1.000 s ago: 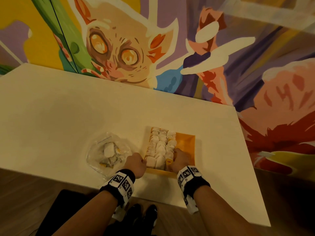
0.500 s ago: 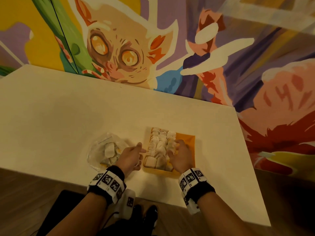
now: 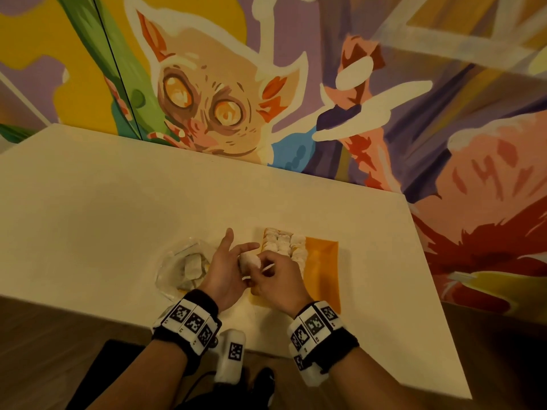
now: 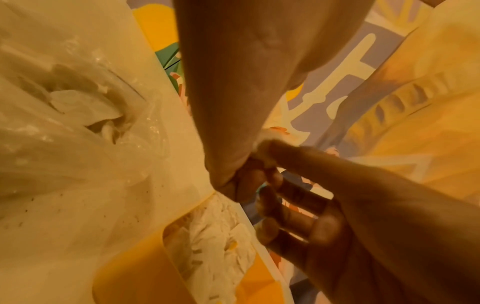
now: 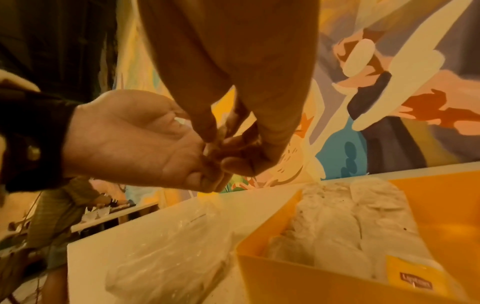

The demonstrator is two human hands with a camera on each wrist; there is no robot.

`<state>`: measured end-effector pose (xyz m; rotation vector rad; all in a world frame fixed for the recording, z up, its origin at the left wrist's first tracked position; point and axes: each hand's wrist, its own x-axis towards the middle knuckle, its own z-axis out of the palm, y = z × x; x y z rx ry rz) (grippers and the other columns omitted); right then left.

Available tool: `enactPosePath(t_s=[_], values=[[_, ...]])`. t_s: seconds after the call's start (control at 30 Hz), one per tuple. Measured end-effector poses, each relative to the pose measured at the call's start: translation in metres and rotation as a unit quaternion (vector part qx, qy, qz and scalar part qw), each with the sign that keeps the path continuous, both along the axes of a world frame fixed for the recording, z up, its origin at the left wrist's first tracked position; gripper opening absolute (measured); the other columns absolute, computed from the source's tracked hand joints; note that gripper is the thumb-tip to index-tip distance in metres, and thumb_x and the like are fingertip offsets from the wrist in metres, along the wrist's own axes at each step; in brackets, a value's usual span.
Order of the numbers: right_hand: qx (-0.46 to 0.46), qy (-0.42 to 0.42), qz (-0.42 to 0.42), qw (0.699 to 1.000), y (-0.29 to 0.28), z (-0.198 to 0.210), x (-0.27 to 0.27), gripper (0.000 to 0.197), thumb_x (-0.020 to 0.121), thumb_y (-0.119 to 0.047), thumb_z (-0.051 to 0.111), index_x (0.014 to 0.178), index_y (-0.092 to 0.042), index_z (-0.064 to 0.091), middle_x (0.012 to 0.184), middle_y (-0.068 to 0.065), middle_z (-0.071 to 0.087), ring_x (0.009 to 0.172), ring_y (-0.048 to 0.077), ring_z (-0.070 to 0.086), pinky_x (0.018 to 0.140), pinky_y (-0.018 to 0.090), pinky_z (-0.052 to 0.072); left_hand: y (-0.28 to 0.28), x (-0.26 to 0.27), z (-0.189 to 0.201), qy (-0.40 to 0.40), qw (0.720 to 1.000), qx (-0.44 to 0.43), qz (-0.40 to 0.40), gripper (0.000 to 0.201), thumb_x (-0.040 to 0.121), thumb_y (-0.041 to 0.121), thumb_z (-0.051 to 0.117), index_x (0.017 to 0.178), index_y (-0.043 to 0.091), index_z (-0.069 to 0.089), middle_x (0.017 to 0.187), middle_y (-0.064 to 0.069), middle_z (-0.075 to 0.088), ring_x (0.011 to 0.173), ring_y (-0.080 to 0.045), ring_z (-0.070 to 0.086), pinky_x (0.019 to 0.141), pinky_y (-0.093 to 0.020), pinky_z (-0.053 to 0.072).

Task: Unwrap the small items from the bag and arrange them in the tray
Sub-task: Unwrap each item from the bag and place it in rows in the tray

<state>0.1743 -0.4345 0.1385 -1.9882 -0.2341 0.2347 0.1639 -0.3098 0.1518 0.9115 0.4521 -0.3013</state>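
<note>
Item held: one small white packet, raised above the table between bag and tray, at the tray's near-left corner.

Right hand: thumb and fingertips pinched on the packet's near end; remaining fingers curled. Seen from the right wrist, the fingertips close together on a thin pale scrap.

Left hand: thumb and one or more fingers meet the packet from the left; index finger and one more finger extended forward, loose. Exact contact hidden behind the right hand.

Tray: yellow, rectangular, on the table just right of the hands. Left half packed with rows of white wrapped items; right half bare yellow. A yellow labelled tag lies at the near edge among the items.

Bag: clear plastic, crumpled, lying just left of the hands, several white packets inside.

Table: white, set against a painted mural wall.
</note>
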Motion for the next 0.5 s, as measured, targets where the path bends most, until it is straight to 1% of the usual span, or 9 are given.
enactPosePath(t_s=[0.03, 0.1, 0.13, 0.2, 0.23, 0.27, 0.33, 0.4, 0.5], values=[[-0.016, -0.009, -0.015, 1.000, -0.001, 0.001, 0.002, 0.008, 0.088, -0.027, 0.066, 0.088, -0.019, 0.069, 0.081, -0.001, 0.069, 0.073, 0.017, 0.068, 0.067, 0.039, 0.058, 0.001, -0.001, -0.002, -0.013, 0.999, 0.035, -0.006, 0.062, 0.096, 0.061, 0.033, 0.113, 0.007, 0.060, 0.076, -0.008, 0.067, 0.070, -0.020, 0.065, 0.068, -0.036, 0.048], [-0.056, -0.043, -0.029, 0.997, -0.008, 0.005, 0.006, 0.010, 0.089, -0.028, 0.064, 0.087, -0.021, 0.071, 0.082, -0.006, 0.069, 0.075, 0.010, 0.064, 0.068, 0.031, 0.056, 0.002, -0.003, -0.001, -0.052, 0.988, 0.142, -0.027, 0.046, 0.093, 0.052, 0.045, 0.112, 0.014, 0.064, 0.095, -0.008, 0.066, 0.083, -0.020, 0.061, 0.068, -0.033, 0.046], [-0.068, -0.066, -0.028, 0.995, -0.012, 0.005, 0.009, 0.011, 0.090, -0.028, 0.064, 0.086, -0.021, 0.072, 0.081, -0.007, 0.069, 0.075, 0.008, 0.063, 0.068, 0.028, 0.055, 0.003, -0.003, -0.001, -0.076, 0.974, 0.209, -0.040, 0.036, 0.090, 0.045, 0.052, 0.111, 0.019, 0.066, 0.103, -0.006, 0.066, 0.091, -0.019, 0.060, 0.072, -0.031, 0.045], [-0.081, -0.089, -0.009, 0.993, -0.018, 0.008, 0.014, 0.012, 0.090, -0.031, 0.065, 0.085, -0.024, 0.074, 0.080, -0.010, 0.070, 0.075, 0.003, 0.062, 0.067, 0.020, 0.052, 0.007, -0.002, -0.005, -0.137, 0.933, 0.328, -0.061, 0.022, 0.091, 0.029, 0.062, 0.112, 0.023, 0.068, 0.107, 0.005, 0.065, 0.101, -0.012, 0.058, 0.077, -0.021, 0.044], [-0.087, -0.088, 0.002, 0.992, -0.021, 0.009, 0.016, 0.013, 0.090, -0.034, 0.065, 0.086, -0.025, 0.074, 0.079, -0.012, 0.070, 0.074, 0.001, 0.062, 0.065, 0.014, 0.049, 0.008, -0.001, -0.008, -0.170, 0.909, 0.374, -0.072, 0.019, 0.092, 0.025, 0.064, 0.111, 0.023, 0.069, 0.107, 0.011, 0.066, 0.102, -0.009, 0.058, 0.078, -0.017, 0.044], [-0.095, -0.084, 0.012, 0.992, -0.023, 0.012, 0.018, 0.015, 0.090, -0.037, 0.066, 0.086, -0.026, 0.075, 0.079, -0.012, 0.070, 0.073, -0.001, 0.061, 0.064, 0.010, 0.046, 0.008, 0.001, -0.010, -0.194, 0.886, 0.413, -0.081, 0.017, 0.092, 0.026, 0.064, 0.108, 0.024, 0.071, 0.106, 0.014, 0.067, 0.101, -0.007, 0.059, 0.079, -0.016, 0.044], [-0.100, -0.084, 0.016, 0.991, -0.028, 0.016, 0.020, 0.012, 0.090, -0.032, 0.067, 0.087, -0.024, 0.074, 0.081, -0.011, 0.071, 0.070, -0.002, 0.059, 0.062, 0.007, 0.043, 0.008, 0.004, -0.014, -0.217, 0.855, 0.465, -0.077, 0.009, 0.090, 0.026, 0.067, 0.094, 0.030, 0.074, 0.096, 0.015, 0.071, 0.093, -0.011, 0.063, 0.079, -0.024, 0.050], [-0.067, -0.086, -0.011, 0.994, -0.032, 0.017, 0.022, 0.005, 0.089, -0.023, 0.069, 0.088, -0.023, 0.073, 0.084, -0.010, 0.071, 0.074, -0.002, 0.060, 0.066, 0.009, 0.045, 0.008, 0.007, -0.015, -0.227, 0.840, 0.489, -0.060, 0.021, 0.089, 0.018, 0.069, 0.079, 0.036, 0.072, 0.083, 0.015, 0.072, 0.083, -0.013, 0.065, 0.078, -0.029, 0.052], [-0.010, -0.065, -0.056, 0.996, -0.036, 0.012, 0.021, 0.006, 0.089, -0.020, 0.068, 0.086, -0.025, 0.071, 0.085, -0.013, 0.069, 0.080, -0.002, 0.062, 0.070, 0.011, 0.047, 0.005, 0.009, -0.013, -0.238, 0.839, 0.486, -0.061, 0.024, 0.087, 0.018, 0.071, 0.073, 0.038, 0.069, 0.075, 0.016, 0.071, 0.074, -0.004, 0.064, 0.074, -0.024, 0.050]])
